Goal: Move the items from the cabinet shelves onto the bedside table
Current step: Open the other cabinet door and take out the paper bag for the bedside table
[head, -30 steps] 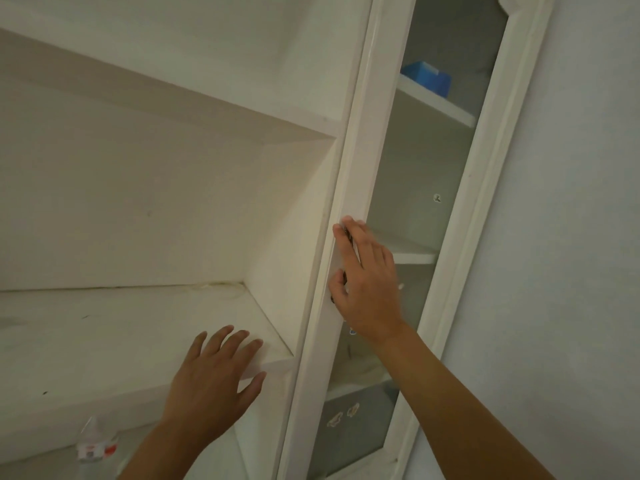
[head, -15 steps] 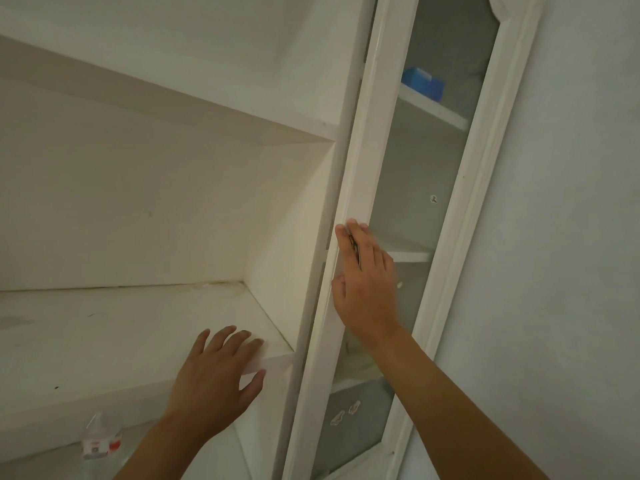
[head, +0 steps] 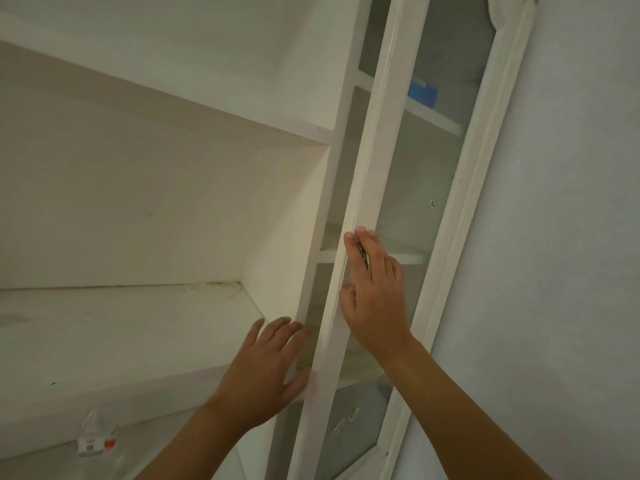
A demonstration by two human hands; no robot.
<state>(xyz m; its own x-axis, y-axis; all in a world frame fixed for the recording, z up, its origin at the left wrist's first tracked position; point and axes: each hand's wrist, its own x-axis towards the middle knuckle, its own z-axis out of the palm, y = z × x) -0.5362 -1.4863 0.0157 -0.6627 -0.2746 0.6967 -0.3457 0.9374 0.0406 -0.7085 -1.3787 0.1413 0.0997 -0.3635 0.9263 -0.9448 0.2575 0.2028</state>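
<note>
The right hand (head: 375, 299) lies on the free edge of the glass door (head: 367, 188), fingers mostly straight along a dark handle, thumb toward the frame edge; whether it truly grips the handle I cannot tell. The left hand (head: 265, 368) is released, flat on the front corner of the middle shelf (head: 104, 341), its fingertips just beside the upright (head: 332, 188) where the door meets the cabinet. That is the main risk: if the door swings shut while the left hand rests there, the fingers would likely be caught between door edge and upright. A hard pull could also send the door toward the wall (head: 571, 237), which stands just beside the hinge side, so room for it to open looks limited on that side. The task's things are few in view: a blue box (head: 422, 93) sits on an upper shelf behind the glass, and a clear bottle (head: 95, 441) stands on the lower shelf at bottom left. The box looks high and deep in a narrow bay; reaching it past the door edge could knock it off the shelf. The gap between door and upright is narrow now, too tight for an arm. The bedside table is out of view.
</note>
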